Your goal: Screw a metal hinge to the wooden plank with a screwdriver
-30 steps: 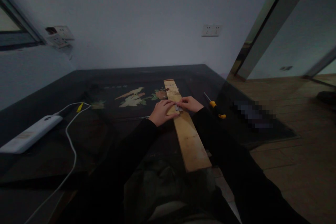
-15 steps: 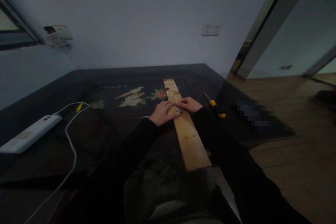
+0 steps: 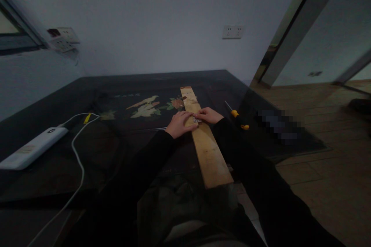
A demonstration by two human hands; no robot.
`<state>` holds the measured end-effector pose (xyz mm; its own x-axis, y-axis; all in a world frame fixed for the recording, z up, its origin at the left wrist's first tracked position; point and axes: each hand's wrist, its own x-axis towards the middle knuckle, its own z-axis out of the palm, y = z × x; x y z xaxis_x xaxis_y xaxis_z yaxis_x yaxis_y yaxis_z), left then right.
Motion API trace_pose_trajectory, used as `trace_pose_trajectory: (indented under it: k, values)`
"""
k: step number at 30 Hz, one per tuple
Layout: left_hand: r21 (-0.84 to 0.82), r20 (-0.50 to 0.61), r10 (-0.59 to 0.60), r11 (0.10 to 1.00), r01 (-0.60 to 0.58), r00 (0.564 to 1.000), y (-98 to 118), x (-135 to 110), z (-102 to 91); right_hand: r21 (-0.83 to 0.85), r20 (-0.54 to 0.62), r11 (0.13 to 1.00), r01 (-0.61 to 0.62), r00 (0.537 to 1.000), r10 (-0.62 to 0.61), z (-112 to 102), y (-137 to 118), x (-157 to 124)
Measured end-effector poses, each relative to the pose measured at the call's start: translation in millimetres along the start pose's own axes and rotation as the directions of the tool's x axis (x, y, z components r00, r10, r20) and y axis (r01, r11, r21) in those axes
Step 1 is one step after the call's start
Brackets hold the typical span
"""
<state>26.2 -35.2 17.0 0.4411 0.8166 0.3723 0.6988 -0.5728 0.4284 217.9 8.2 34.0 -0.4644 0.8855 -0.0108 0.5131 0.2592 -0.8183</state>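
Observation:
A long pale wooden board (image 3: 209, 153) lies lengthwise in front of me, its near end over the table's front edge. On its middle rests a small silver metal piece (image 3: 197, 120) with dark holes, which looks like a hinge. My left hand (image 3: 180, 124) comes from the left, its thumb and fingers closed at the metal piece and touching the board. From the right, my right hand (image 3: 209, 115) pinches the same piece at its far side. Fingertips hide part of it. Right of the board lies a screwdriver (image 3: 236, 115) with a yellow and black handle.
The dark table (image 3: 139, 146) has a bird and flower inlay. A white power strip (image 3: 36, 146) lies at the left, its white cable (image 3: 79, 154) running over the front edge. At the right is a blurred-out item (image 3: 278, 124). A wall (image 3: 150, 27) stands behind.
The metal piece lies at a slightly different angle under my fingertips. My right fingers have shifted a little; board and screwdriver stay in place.

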Motion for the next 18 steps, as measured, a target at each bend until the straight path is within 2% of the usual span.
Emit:
trace_pose_trajectory:
  k: [12,18]
  values:
    - [0.002,-0.006,-0.033,0.999,0.033,0.999,-1.1,2.6,1.7,-0.142,-0.125,0.990,0.017,0.991,-0.035,5.0,4.6,3.6]
    - [0.013,-0.007,-0.044,0.999,0.044,0.999,2.0,2.4,-0.6,-0.172,-0.176,0.983,0.062,0.980,-0.092,1.7,4.6,4.8]
